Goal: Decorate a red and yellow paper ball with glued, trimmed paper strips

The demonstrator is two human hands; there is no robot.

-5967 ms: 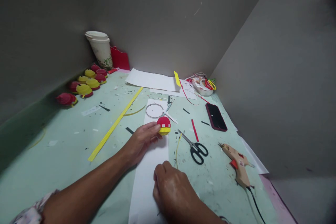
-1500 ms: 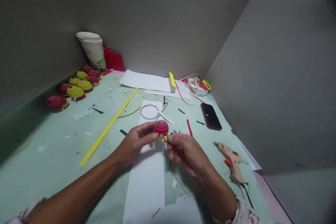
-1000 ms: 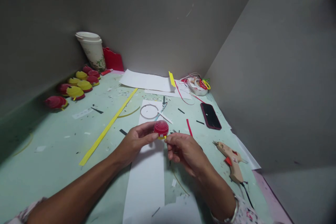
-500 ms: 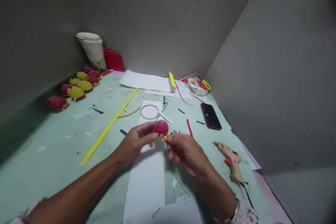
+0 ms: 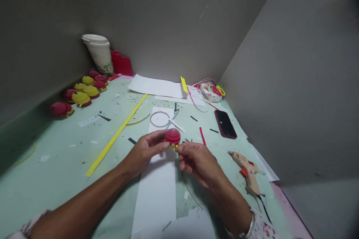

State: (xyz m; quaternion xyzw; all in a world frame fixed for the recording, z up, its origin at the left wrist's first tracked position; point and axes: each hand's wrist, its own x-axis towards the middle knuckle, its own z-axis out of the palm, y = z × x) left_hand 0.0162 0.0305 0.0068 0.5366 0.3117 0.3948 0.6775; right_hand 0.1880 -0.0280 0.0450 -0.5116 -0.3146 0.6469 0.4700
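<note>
A small red dome with a ribbed surface and a yellow lower edge (image 5: 172,136) is held above a long white paper strip (image 5: 157,190). My left hand (image 5: 146,149) grips the dome from its left side, thumb at the lower front. At the dome's lower right, the fingertips of my right hand (image 5: 196,157) pinch a small yellow tab that joins its edge. The other fingers of that hand are curled below.
Similar red and yellow domes (image 5: 81,98) and a white cup (image 5: 99,54) stand at the back left. A yellow strip (image 5: 116,134) lies left. To the right are a phone (image 5: 225,124) and a glue gun (image 5: 248,171); a metal ring (image 5: 159,126) lies ahead.
</note>
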